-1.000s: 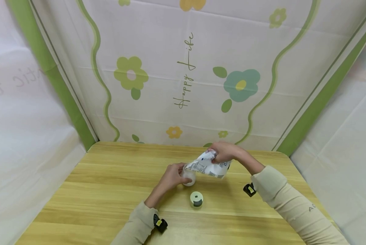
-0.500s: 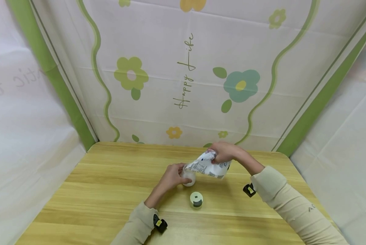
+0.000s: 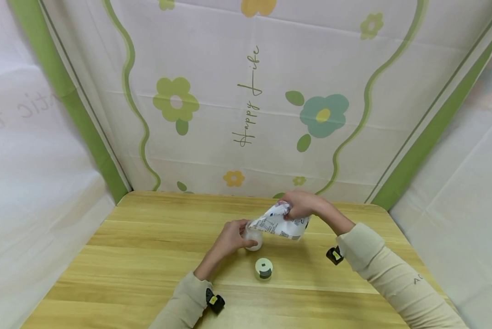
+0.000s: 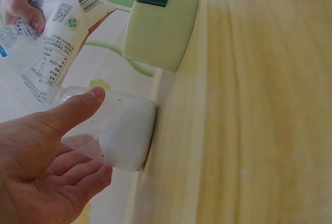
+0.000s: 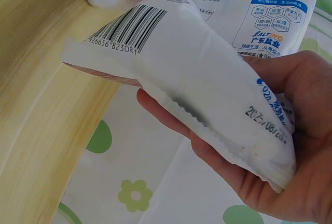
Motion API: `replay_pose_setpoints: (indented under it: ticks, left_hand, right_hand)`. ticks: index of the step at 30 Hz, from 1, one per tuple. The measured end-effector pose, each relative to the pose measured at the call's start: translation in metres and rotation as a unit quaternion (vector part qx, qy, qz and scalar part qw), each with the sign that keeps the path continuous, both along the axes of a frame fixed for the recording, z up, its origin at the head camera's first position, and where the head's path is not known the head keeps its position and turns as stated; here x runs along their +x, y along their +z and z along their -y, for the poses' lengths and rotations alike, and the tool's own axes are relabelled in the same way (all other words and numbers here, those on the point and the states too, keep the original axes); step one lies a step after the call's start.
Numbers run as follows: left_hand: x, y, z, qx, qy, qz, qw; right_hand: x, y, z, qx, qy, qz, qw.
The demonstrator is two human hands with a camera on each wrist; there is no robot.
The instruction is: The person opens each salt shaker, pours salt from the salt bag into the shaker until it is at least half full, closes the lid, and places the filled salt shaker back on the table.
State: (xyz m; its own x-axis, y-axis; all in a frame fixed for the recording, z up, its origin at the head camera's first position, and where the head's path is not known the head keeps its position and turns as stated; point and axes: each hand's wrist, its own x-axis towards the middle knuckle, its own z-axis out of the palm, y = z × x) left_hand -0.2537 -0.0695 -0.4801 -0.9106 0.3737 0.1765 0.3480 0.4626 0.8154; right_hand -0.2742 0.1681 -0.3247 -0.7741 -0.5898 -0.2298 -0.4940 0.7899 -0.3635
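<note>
My left hand (image 3: 231, 237) grips a clear jar (image 4: 116, 130) that stands upright on the table, thumb on one side and fingers on the other. White contents (image 4: 132, 136) fill its lower part. With my right hand (image 3: 301, 204) I hold a printed white salt bag (image 3: 275, 224), tilted so that its narrow end meets the jar's mouth. Creased plastic with a barcode and date print shows up close in the right wrist view. Whether salt is flowing cannot be seen. In front of the jar sits a pale green lid (image 3: 264, 266) with a dark green flap.
The wooden table (image 3: 147, 256) ends at a rounded back edge, close behind which hangs a flowered white curtain (image 3: 213, 151). More white fabric (image 3: 36, 183) encloses the left and right sides. A black strap device (image 3: 215, 301) sits at the left cuff.
Both hands, the jar, the salt bag and the green lid keep their places. Only a very slight shift of the head view shows.
</note>
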Motion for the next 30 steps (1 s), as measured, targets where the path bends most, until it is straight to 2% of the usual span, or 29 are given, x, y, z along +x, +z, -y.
replay_pose_setpoints:
  ticks: [30]
  left_hand:
    - [-0.0002,-0.0004,-0.0004,-0.002,0.001,0.003,1.0]
  right_hand:
    - [-0.0018,-0.0015,-0.0002,0.007,-0.005,0.005,1.0]
